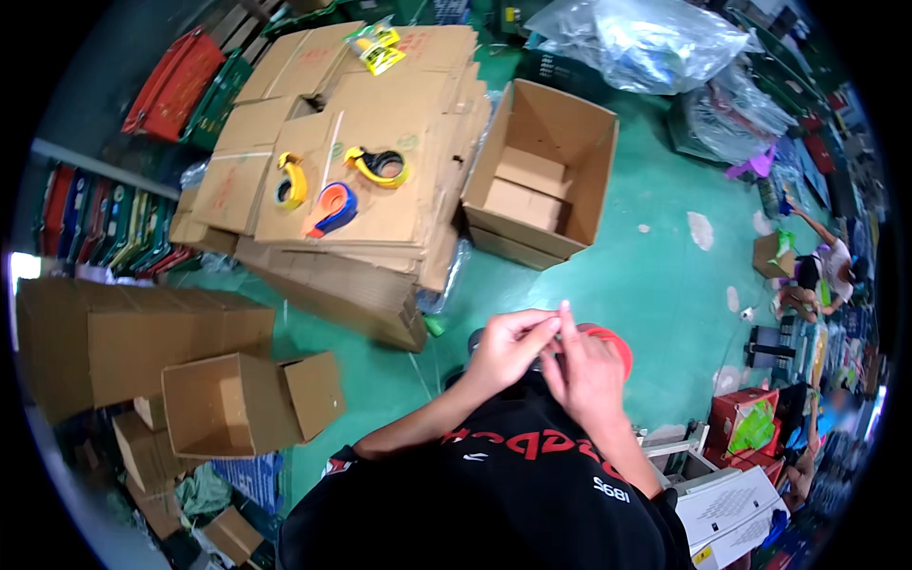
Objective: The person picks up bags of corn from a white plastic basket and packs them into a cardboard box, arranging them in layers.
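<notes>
**Both hands on a red tape dispenser**

We see the red tape dispenser point(608, 344) just above the black shirt, mostly hidden. The right hand point(587, 369) grips it; the left hand point(508, 347) pinches narrow at its edge. An open cardboard box point(541, 176) stands well apart on the green floor point(655, 285).

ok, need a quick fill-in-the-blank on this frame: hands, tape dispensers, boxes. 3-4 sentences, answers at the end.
1. The left hand and right hand meet over a tape dispenser coloured ____.
2. On the stack of flattened cardboard lie ____ tape dispensers.
3. The open box right of that stack stands on a floor coloured ____.
4. The dispenser nearest the person on the stack is orange and ____.

Missing words: red; three; green; blue
</notes>
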Demonstrator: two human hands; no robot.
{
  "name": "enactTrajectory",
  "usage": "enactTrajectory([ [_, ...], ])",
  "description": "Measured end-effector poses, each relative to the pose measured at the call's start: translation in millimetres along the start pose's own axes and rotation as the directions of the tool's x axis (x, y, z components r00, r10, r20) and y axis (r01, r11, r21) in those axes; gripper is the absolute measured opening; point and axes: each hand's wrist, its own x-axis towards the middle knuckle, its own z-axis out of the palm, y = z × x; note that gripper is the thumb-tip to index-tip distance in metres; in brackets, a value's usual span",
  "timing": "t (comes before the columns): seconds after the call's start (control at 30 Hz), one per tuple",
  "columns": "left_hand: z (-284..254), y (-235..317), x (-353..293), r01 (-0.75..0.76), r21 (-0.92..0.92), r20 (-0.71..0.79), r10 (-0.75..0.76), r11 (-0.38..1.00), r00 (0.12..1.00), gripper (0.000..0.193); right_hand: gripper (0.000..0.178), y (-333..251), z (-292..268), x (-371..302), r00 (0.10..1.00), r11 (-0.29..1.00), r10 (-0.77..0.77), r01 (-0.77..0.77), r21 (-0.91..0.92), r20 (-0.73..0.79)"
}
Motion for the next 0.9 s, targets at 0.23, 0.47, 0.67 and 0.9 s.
enactTrajectory([
  [0.23, -38, -9, 2, 0.164, -0.163, 0.002, -0.166, 0.973, 0.986, 0.016, 0.074, -16, -1, 8, 0.988, 0.95, 0.126, -0.147, 0.276, 0.092],
  [0.47, -46, -23, 8, -0.006, -0.039, -0.048, 0.004, 0.999, 0.999, 0.031, 0.055, -19, 3, 6, 0.998, 0.917, -0.001, 0.026, 0.398, -0.064],
  [0.67, -40, -23, 10, 0.243, -0.182, 0.344, -0.17, 0.953, 0.924, 0.032, 0.05, -20, 4, -10, 0.981, 0.754, 0.167, -0.065, 0.654, -0.095],
  [0.9, -20, -49, 5, 0.579, -0.296, 0.569, -0.347, 0.76, 0.746, 0.036, 0.025, -3, 9, -41, 0.926, 0.166, 0.275, -0.309, 0.936, 0.257],
])
